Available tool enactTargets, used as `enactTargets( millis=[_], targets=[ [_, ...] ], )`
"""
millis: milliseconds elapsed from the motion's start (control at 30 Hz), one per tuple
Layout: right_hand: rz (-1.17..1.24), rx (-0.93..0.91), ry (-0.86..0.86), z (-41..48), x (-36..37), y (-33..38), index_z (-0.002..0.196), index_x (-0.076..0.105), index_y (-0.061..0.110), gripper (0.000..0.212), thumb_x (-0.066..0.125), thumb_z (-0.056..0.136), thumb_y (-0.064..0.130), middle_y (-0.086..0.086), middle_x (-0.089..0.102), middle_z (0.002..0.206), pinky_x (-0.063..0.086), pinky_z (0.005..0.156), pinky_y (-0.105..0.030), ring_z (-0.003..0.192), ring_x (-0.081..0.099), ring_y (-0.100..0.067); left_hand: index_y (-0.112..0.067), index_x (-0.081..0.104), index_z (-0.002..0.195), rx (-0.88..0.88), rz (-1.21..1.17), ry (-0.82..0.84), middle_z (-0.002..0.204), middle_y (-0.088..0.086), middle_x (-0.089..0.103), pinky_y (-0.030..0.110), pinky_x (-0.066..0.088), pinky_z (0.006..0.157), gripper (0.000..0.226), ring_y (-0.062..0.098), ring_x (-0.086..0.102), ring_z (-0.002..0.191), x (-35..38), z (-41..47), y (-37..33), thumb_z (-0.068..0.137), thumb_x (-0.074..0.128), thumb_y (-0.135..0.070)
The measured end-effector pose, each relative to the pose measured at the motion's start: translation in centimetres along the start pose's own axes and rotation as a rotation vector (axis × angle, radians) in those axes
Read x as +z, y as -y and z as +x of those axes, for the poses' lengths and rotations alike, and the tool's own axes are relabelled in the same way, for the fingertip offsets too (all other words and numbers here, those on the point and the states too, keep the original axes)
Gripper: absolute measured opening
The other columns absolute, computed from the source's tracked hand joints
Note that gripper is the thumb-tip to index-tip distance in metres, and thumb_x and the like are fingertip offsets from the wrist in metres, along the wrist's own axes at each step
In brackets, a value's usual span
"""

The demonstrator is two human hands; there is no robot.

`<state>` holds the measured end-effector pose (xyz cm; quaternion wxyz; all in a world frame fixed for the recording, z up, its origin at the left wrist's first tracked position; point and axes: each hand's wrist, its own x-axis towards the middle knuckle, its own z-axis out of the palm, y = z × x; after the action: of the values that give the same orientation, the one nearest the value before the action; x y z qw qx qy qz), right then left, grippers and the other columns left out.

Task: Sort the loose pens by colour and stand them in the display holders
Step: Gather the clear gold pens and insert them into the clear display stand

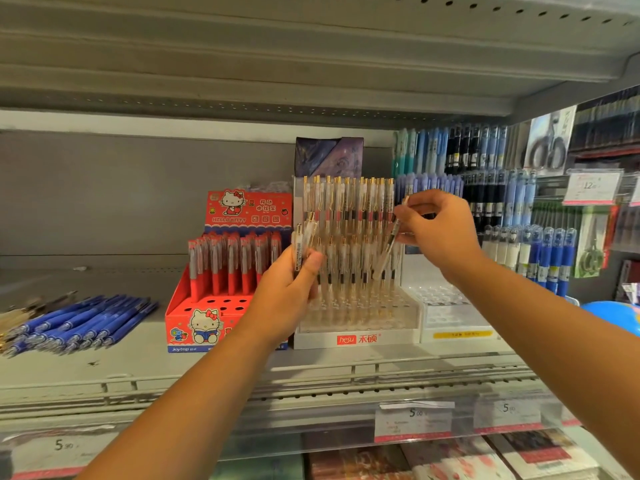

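Note:
My left hand [289, 289] grips a small bunch of clear gold-trimmed pens [304, 237], upright, in front of the clear white-based display holder [356, 337]. My right hand [440, 230] pinches a single clear pen [389, 245], tilted, its tip down over the holder's right side. Several matching clear pens [346, 202] stand in the holder's back rows. A pile of loose blue pens [79, 322] lies flat on the shelf at the left. A red cartoon-cat holder [194, 327] with red pens [232, 261] stands left of the clear one.
An empty-looking white holder [453, 323] sits right of the clear one. Hanging blue and black pens [485, 188] fill the right wall. A grey shelf [311, 57] runs overhead. Price tags [414, 422] line the shelf's front rail, with packets below.

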<state>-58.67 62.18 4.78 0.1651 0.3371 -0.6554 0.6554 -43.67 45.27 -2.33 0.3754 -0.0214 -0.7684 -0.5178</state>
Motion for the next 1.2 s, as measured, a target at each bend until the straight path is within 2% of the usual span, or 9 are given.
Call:
enactTargets(
  millis=[67,200,300,400,633,900,1033,1133,1200],
  targets=[
    [-0.047,-0.008,-0.026,0.4,-0.3,-0.4,0.093,0.061,0.021,0.013,0.072,0.088,0.016,-0.002,0.065,0.094,0.061,0.060,-0.027,0.082,0.070,-0.019,-0.036,0.055,0.097,0.019,0.026,-0.005,0.060,-0.024,0.053,0.021,0.037,0.052,0.010,-0.002,0.046,0.052,-0.1,0.1,0.1,0.098,0.048,-0.043],
    [-0.086,-0.007,-0.034,0.3,-0.1,-1.2,0.086,0.058,0.023,0.016,0.072,0.088,0.015,-0.004,0.064,0.091,0.058,0.055,-0.022,0.082,0.068,-0.018,-0.026,0.050,0.104,-0.026,-0.011,-0.032,0.056,-0.018,0.046,0.021,0.032,0.049,0.015,0.000,0.039,0.045,-0.4,0.0,0.1,0.099,0.052,-0.039],
    [-0.129,0.000,0.000,0.0,0.6,-2.1,0.088,0.060,0.019,0.013,0.072,0.088,0.013,-0.003,0.062,0.089,0.059,0.055,-0.022,0.080,0.067,-0.018,-0.023,0.048,0.099,-0.084,-0.091,-0.001,0.062,-0.007,0.038,0.023,0.025,0.046,0.003,0.004,0.031,0.044,-0.6,0.0,0.1,0.101,0.047,-0.022],
    [-0.208,-0.011,0.050,-0.3,1.1,-3.0,0.090,0.061,0.015,0.012,0.072,0.088,0.013,-0.003,0.062,0.088,0.060,0.055,-0.024,0.077,0.067,-0.019,-0.029,0.049,0.086,-0.081,-0.060,-0.026,0.067,-0.002,0.038,0.028,0.023,0.048,0.020,0.009,0.029,0.050,-0.5,0.1,0.1,0.102,0.040,-0.019],
    [-0.450,-0.027,0.192,-0.7,2.3,-4.1,0.092,0.063,0.014,0.013,0.073,0.087,0.021,-0.005,0.068,0.080,0.062,0.063,-0.040,0.065,0.070,-0.019,-0.020,0.059,0.090,-0.033,0.000,-0.051,0.060,-0.010,0.053,0.023,0.040,0.044,0.020,0.009,0.049,0.049,-0.1,0.0,0.1,0.103,0.046,-0.026],
    [-0.771,-0.098,0.221,-0.6,1.6,-2.1,0.099,0.075,0.011,0.024,0.062,0.092,0.029,-0.005,0.075,0.096,0.060,0.078,-0.044,0.083,0.068,-0.022,-0.023,0.061,0.097,-0.032,0.077,0.000,0.067,-0.004,0.061,0.027,0.044,0.040,0.013,0.014,0.054,0.048,0.0,-0.2,0.0,0.102,0.050,-0.027],
    [-0.627,-0.104,0.174,-1.4,2.1,0.0,0.104,0.071,0.016,0.020,0.061,0.090,0.026,0.003,0.070,0.096,0.056,0.075,-0.033,0.088,0.065,-0.016,-0.026,0.060,0.095,0.005,0.113,0.029,0.066,-0.003,0.062,0.020,0.040,0.042,0.013,0.008,0.049,0.046,0.1,0.0,0.1,0.102,0.050,-0.030],
    [-0.229,0.025,0.366,-3.0,3.1,1.8,0.099,0.069,0.018,0.012,0.070,0.089,0.025,-0.001,0.071,0.089,0.059,0.061,-0.029,0.076,0.069,-0.016,-0.030,0.062,0.101,0.023,0.135,0.040,0.065,-0.003,0.060,0.019,0.039,0.051,0.013,0.003,0.050,0.051,0.0,0.1,0.4,0.102,0.050,-0.030],
    [-0.034,0.124,0.446,-4.0,3.8,2.7,0.098,0.069,0.014,0.016,0.073,0.087,0.025,-0.005,0.072,0.089,0.061,0.061,-0.033,0.073,0.071,-0.015,-0.031,0.064,0.104,0.034,0.148,0.042,0.066,-0.003,0.060,0.024,0.042,0.057,0.014,0.005,0.053,0.057,-0.1,0.1,0.4,0.101,0.050,-0.029]
  ],
)
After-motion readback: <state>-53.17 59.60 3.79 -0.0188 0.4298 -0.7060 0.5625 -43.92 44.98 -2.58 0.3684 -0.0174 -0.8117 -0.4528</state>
